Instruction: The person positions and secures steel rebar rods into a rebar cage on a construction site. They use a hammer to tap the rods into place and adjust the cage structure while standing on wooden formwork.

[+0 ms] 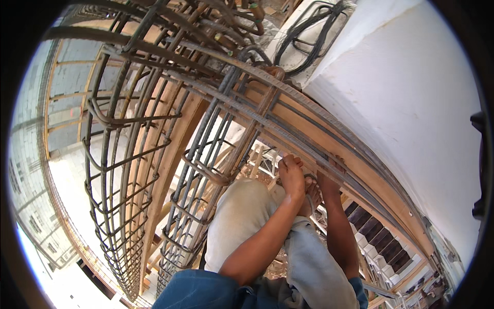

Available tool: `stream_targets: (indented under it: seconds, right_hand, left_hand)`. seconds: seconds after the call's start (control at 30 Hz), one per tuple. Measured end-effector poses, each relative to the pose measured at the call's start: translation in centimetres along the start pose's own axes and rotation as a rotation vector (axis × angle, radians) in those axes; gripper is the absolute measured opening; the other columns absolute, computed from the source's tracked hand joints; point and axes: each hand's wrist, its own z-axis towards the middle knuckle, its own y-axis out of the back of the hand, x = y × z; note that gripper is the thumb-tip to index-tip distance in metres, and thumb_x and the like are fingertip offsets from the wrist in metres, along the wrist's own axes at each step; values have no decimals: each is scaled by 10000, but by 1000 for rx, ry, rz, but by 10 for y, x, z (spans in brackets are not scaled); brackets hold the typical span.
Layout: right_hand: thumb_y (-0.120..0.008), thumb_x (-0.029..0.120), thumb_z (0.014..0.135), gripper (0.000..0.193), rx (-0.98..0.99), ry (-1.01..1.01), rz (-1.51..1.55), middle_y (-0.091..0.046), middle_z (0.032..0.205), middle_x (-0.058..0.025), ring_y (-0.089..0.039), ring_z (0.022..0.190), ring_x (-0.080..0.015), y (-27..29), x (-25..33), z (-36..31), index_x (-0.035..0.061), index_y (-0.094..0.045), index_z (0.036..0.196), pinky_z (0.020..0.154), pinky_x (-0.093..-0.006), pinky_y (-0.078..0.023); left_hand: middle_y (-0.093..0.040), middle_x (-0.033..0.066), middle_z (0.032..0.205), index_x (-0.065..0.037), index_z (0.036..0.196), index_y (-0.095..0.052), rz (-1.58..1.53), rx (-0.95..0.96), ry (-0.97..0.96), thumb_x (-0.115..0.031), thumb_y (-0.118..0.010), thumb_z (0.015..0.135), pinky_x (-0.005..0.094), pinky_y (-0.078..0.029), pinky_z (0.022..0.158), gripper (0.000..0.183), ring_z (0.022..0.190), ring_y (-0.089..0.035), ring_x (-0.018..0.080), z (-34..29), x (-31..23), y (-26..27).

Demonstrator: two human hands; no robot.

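My left hand [292,176] is closed, its fingers curled beside the long steel bars; what it pinches, if anything, is hidden. Just to its right, my right hand [330,177] reaches in at the same bars, partly covered by a ribbed reinforcing bar [303,149] that crosses over it. Its fingers look bent inward around something I cannot make out. Between the two hands shows my sandalled foot [311,194], below the bars. These bars run from upper left to lower right along a wooden formwork board [355,170].
Rebar cages with bent stirrups [206,172] stretch down the left, with a second cage [116,170] beyond a timber plank [172,170]. A white wall block [396,87] rises at the right. A coil of dark wire [309,49] lies at the top. Gaps below reveal a lower level.
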Motion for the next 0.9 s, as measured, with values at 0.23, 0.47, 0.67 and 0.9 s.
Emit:
stream_targets:
  seconds: [0.23, 0.47, 0.67, 0.9]
  right_hand:
    - [-647, 350, 875, 372, 165, -53, 92, -666, 924, -224, -649, 832, -404, 18, 5, 14, 0, -678, 995, 721, -474, -515]
    - [-654, 354, 870, 380, 141, -12, 25, -674, 920, -223, -656, 840, -398, 15, 0, 14, 2, -680, 1011, 746, -473, -520]
    - [-646, 385, 866, 362, 138, 84, -75, -675, 980, -162, -656, 894, -339, -4, -29, 6, 57, -690, 1012, 763, -438, -523]
    - [-683, 390, 827, 355, 17, 153, 1, -666, 904, -157, -655, 830, -329, 13, -13, 19, 67, -694, 974, 723, -440, -521]
  left_hand:
    - [-602, 133, 938, 28, 1022, -548, -52, -12, -277, -240, -474, 979, 340, -459, 772, 282, 862, -583, 246, 115, 19, -55]
    - [-598, 121, 679, 18, 844, -587, 26, -266, -468, -111, -418, 965, 439, -441, 565, 245, 606, -579, 311, 120, 11, -58]
    - [-593, 206, 933, 40, 1129, -502, 144, -86, -305, -326, -279, 1045, 459, -450, 743, 437, 872, -601, 365, 90, -23, -46]
    - [-588, 178, 866, 5, 1033, -489, 36, -53, -404, -277, -312, 1041, 399, -497, 666, 333, 746, -627, 294, 104, -20, -49]
